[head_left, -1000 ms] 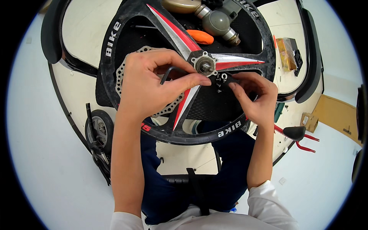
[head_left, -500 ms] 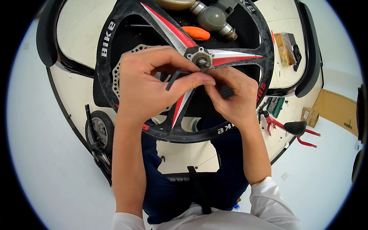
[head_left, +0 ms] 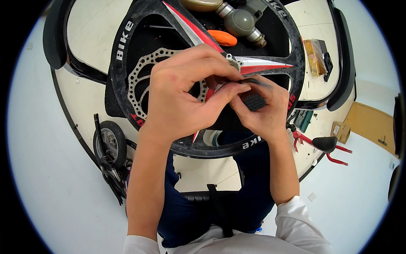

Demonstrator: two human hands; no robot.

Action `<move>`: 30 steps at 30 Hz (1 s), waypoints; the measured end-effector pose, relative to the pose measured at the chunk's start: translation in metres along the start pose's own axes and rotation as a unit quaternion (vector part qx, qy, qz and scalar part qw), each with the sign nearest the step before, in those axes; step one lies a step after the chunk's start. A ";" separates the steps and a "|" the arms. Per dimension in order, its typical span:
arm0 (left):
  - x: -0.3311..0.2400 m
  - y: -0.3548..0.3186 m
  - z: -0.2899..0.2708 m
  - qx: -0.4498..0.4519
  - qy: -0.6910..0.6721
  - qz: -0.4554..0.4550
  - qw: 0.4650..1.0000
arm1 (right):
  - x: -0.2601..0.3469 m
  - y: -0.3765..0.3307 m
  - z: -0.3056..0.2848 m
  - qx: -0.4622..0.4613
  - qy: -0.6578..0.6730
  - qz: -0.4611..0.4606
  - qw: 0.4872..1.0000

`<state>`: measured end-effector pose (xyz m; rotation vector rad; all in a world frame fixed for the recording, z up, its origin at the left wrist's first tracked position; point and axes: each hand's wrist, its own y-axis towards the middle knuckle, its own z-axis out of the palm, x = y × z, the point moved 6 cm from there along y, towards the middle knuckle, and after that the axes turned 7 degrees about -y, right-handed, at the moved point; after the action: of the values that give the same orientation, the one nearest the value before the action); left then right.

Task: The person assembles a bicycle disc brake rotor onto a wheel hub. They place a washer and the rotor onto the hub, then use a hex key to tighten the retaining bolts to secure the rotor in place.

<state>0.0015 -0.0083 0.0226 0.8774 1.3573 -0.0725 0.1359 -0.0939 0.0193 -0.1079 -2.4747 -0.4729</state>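
A black bicycle wheel (head_left: pixel 122 55) with red and white spokes lies on a round white table (head_left: pixel 89 38), with its perforated brake disc (head_left: pixel 141 80) on the left. Both hands meet just below the metal hub (head_left: pixel 231 63). My left hand (head_left: pixel 182 93) covers the wheel's middle, thumb and forefinger pinched on a thin dark tool (head_left: pixel 253 80). My right hand (head_left: pixel 270 118) touches the left fingertips and holds a small black ribbed part (head_left: pixel 253 101) against its fingers. The hands hide the lower spoke.
An orange-handled tool (head_left: pixel 223 38) and a grey cylindrical tool (head_left: pixel 241 21) lie behind the hub. A yellow box (head_left: pixel 315 51) sits at the table's right. On the floor are a small wheel (head_left: pixel 109 142) at left and a red frame with black saddle (head_left: pixel 323 144) at right.
Both hands have drawn together and nearer the camera, now covering the hub's lower side. My right hand moved left from the rim to meet my left fingertips.
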 end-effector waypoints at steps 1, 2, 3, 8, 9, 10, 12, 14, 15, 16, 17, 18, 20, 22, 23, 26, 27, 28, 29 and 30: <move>0.000 0.000 0.000 -0.010 0.004 0.001 1.000 | 0.000 -0.001 0.001 -0.003 0.002 -0.002 1.000; 0.000 0.000 0.002 -0.013 0.008 -0.002 1.000 | 0.000 -0.002 0.001 -0.007 0.005 -0.005 1.000; 0.000 0.001 0.004 -0.016 0.012 -0.006 1.000 | -0.002 -0.003 0.002 -0.010 0.005 -0.014 1.000; 0.005 0.002 0.007 0.009 -0.042 -0.030 0.999 | -0.004 -0.004 0.005 -0.002 0.034 -0.015 0.999; 0.003 0.003 0.008 0.020 -0.054 -0.038 0.998 | -0.004 -0.004 0.005 -0.002 0.035 -0.013 0.999; 0.002 0.003 0.009 0.031 -0.067 -0.047 0.996 | -0.004 -0.004 0.005 -0.001 0.036 -0.011 0.999; 0.003 0.000 0.007 0.075 -0.069 -0.065 0.993 | -0.004 -0.004 0.004 0.001 0.041 -0.009 0.999; 0.003 -0.003 0.006 0.075 -0.094 -0.103 0.987 | -0.004 -0.003 0.004 0.004 0.049 -0.007 0.999; 0.006 -0.004 0.005 0.060 -0.107 -0.120 0.985 | -0.005 -0.003 0.005 0.009 0.052 0.000 0.999; 0.009 -0.005 0.004 0.045 -0.120 -0.138 0.982 | -0.007 -0.002 0.006 0.013 0.055 0.007 0.998; 0.009 -0.005 0.004 0.035 -0.120 -0.141 0.982 | -0.009 -0.002 0.007 0.018 0.058 0.014 0.998; 0.010 -0.005 0.003 0.024 -0.118 -0.144 0.982 | -0.009 -0.003 0.008 0.017 0.062 0.018 0.998; 0.007 -0.004 0.004 0.011 -0.090 -0.121 0.989 | -0.010 -0.003 0.008 0.016 0.071 0.025 0.997; 0.004 -0.002 0.004 -0.010 -0.055 -0.089 0.994 | -0.007 -0.002 0.004 0.026 0.031 0.013 0.999; 0.003 -0.002 0.004 -0.022 -0.038 -0.073 0.996 | -0.005 -0.001 0.003 0.031 0.012 0.007 0.999; 0.002 0.000 0.010 -0.061 -0.055 -0.099 0.992 | -0.011 -0.003 0.004 0.006 0.009 0.005 1.000; 0.002 -0.001 0.010 -0.067 -0.031 -0.085 0.994 | -0.009 -0.003 0.004 -0.001 0.007 -0.016 1.000; 0.001 -0.001 0.009 -0.054 -0.024 -0.087 0.994 | -0.007 -0.002 0.003 -0.008 0.005 -0.037 0.999; -0.001 0.000 0.008 -0.041 -0.019 -0.088 0.995 | -0.005 -0.002 0.003 -0.016 0.003 -0.057 0.998; -0.002 0.000 0.008 -0.028 -0.012 -0.089 0.996 | -0.009 -0.002 0.006 -0.004 0.027 -0.017 0.999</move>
<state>0.0073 -0.0134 0.0241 0.7047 1.4070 -0.1814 0.1396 -0.0935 0.0093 -0.0562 -2.4243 -0.4929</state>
